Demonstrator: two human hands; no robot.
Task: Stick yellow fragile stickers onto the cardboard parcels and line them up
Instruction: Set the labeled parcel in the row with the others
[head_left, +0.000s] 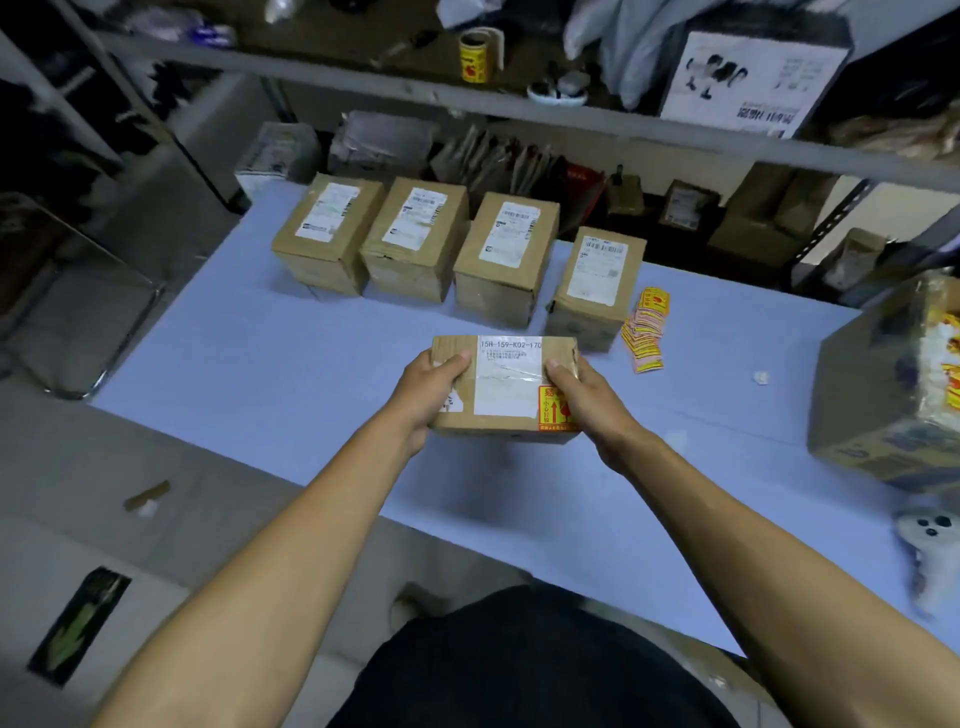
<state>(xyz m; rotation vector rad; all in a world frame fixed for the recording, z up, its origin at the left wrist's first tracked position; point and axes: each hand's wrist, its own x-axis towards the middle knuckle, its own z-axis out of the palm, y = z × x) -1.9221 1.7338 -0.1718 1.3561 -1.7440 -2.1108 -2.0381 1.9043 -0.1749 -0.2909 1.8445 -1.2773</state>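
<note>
I hold a flat cardboard parcel above the middle of the blue table. My left hand grips its left end and my right hand grips its right end, thumbs on top. A white label covers its top, and a yellow fragile sticker sits at the near right corner. Several taller cardboard parcels stand in a row behind it, the leftmost and the rightmost both with white labels. A strip of yellow stickers lies on the table right of that row.
A large taped cardboard box stands at the table's right edge. A sticker roll sits on the metal shelf overhead. More boxes and packing material crowd the space behind the row. A small white scrap lies on the table.
</note>
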